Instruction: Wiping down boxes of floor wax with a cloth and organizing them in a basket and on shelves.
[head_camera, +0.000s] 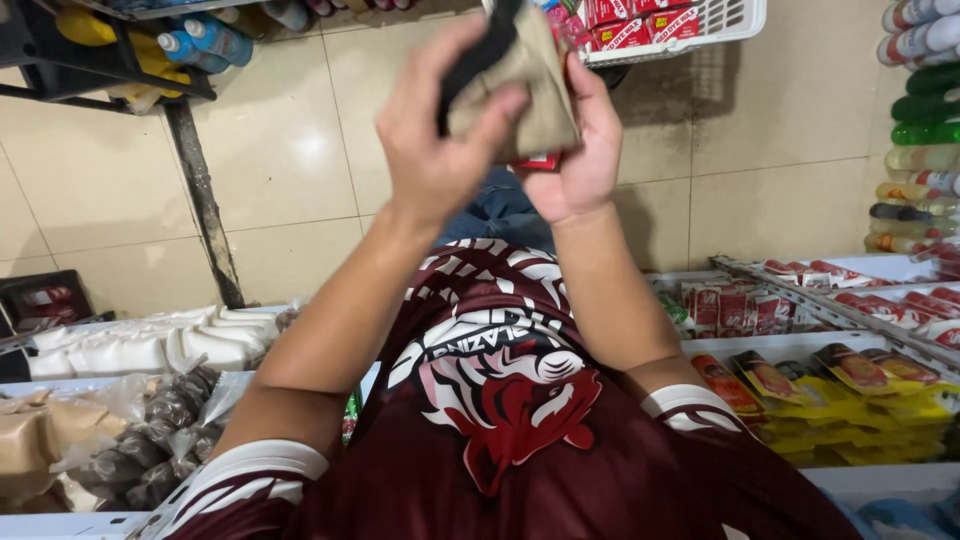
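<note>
I hold a tan cloth pouch (520, 80) with a black strip along its top, up at twelve o'clock in front of me. My left hand (435, 130) is closed over its left side, thumb pressed across the front of the cloth. My right hand (580, 160) cups the pouch from behind and below, fingers curled around its right edge. A small red packet (540, 161) peeks out under the pouch, against my right palm.

Just past the pouch, at one o'clock, a white plastic basket (735, 20) carries red boxes with white lettering. At eleven o'clock a dark rack (60, 70) holds blue-capped bottles and yellow ones. At two to three o'clock, bottles (925, 130) lie stacked on their sides in white, green, yellow and dark colours.

At three o'clock a row of red and white sachets (730, 308) stands in a white tray, and at four o'clock flat yellow packets (860, 395) with red and dark pictures lie fanned out. At nine o'clock white bagged goods (140, 350) sit in a row; at eight o'clock clear bags (160, 430) hold dark lumps, with tan bags beside them.
</note>
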